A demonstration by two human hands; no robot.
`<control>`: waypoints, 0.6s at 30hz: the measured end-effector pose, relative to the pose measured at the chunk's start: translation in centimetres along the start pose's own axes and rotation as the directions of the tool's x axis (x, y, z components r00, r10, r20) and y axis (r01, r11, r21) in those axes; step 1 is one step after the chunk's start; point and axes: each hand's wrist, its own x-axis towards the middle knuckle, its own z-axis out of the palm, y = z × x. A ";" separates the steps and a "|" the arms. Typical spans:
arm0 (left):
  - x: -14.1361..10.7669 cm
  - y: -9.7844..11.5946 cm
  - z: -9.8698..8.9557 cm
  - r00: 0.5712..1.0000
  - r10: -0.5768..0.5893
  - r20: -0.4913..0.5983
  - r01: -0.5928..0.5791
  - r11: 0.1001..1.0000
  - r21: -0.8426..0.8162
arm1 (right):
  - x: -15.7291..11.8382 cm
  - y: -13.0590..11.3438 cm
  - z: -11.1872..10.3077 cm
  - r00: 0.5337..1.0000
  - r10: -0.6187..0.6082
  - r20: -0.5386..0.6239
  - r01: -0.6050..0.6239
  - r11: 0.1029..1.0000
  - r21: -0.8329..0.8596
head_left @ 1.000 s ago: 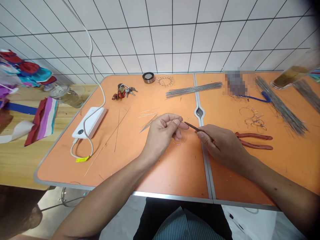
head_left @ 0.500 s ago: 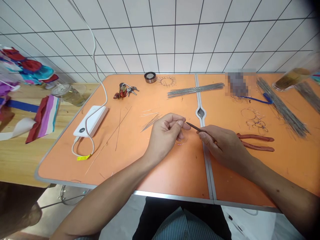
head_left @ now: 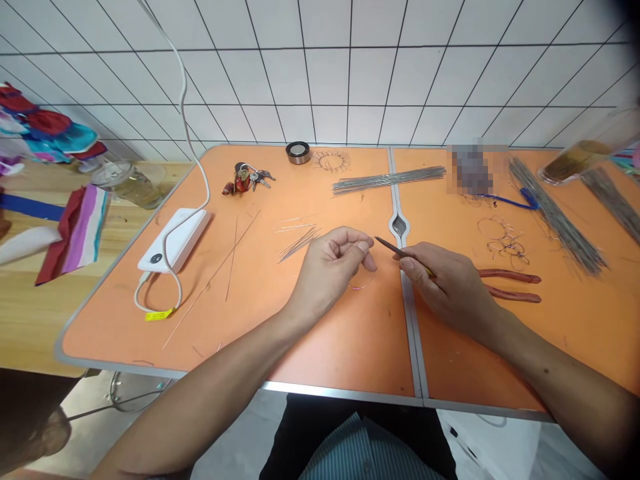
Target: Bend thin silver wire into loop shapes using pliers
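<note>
Your right hand (head_left: 450, 283) pinches a thin dark rod (head_left: 395, 249) between its fingers, the tip pointing toward your left hand (head_left: 330, 267). Those fingers curl together, and you cannot tell whether they grip anything. A small wire ring (head_left: 361, 285) lies on the orange worktop (head_left: 350, 347) just below them. Red-handled pliers (head_left: 510, 283) sit just beside your right hand.

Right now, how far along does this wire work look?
Done: bent wire loops lie finished-looking on the table. In hand: the right hand holds a pointed tool towards the left hand, whose fingers pinch something too fine to see. Still left: bundles of straight wire lie unbent.
</note>
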 end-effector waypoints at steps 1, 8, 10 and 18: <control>0.0 0.0 0.0 1.000 -0.008 0.014 0.008 1.000 -0.014 | 0.0 0.1 0.0 1.000 -0.003 -0.002 0.003 1.000 -0.002; 0.0 0.0 0.1 0.996 -0.066 0.055 0.069 0.995 -0.065 | 0.0 0.1 0.0 0.999 -0.047 -0.003 0.047 0.999 0.000; 0.0 0.1 0.2 0.995 -0.082 0.052 0.085 0.995 -0.056 | 0.0 0.1 0.0 0.999 -0.052 -0.004 0.052 0.999 -0.002; 0.0 0.1 0.2 0.994 -0.094 0.049 0.096 0.995 -0.036 | -0.2 0.0 0.0 0.998 -0.069 -0.002 0.069 0.998 0.011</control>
